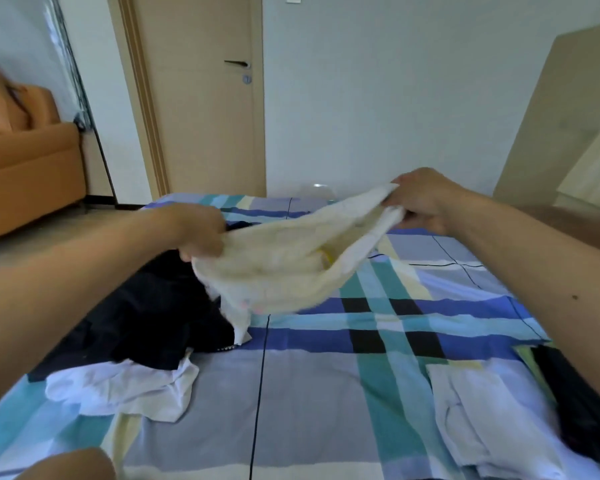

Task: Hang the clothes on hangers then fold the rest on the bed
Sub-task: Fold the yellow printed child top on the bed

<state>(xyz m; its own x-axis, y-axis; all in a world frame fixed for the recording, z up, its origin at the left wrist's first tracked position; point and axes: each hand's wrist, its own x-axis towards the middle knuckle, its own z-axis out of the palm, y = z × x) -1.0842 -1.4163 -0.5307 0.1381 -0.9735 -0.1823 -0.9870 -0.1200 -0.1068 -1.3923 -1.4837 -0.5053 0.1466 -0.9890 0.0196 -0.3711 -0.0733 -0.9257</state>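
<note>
Head camera looks down the bed, and between our two hands hangs a cream garment (284, 268), stretched sideways above the checked sheet. Our left hand (198, 233) has its fingers curled round one end. Our right hand (420, 202), a little higher and farther out, pinches the other end between thumb and fingers. The cloth sags in the middle, and a white tail of it drops toward the bed (326, 393) beside the dark heap. It is blurred, so we cannot tell what kind of piece it is; it may be a small fleecy top or shorts.

We see no hanger anywhere, so we judge that we are in the folding part of the task, opening this piece out before it is laid down. The next move calls for a flat landing. We need to lower both ends evenly onto the bare stretch of sheet in front of us, keep the edge taut so that the cloth does not bunch, and free the hanging tail before we fold.

Just left of the garment lies a dark pile of clothes (153, 313), not yet sorted, with a crumpled white shirt (118, 389) partly under its near edge. At the near right lies some white clothing (482, 427), seemingly already folded, with a black item (575, 393) next to it. Beyond the bed are a closed door (201, 98) and, on the left, an orange sofa (25, 168).
</note>
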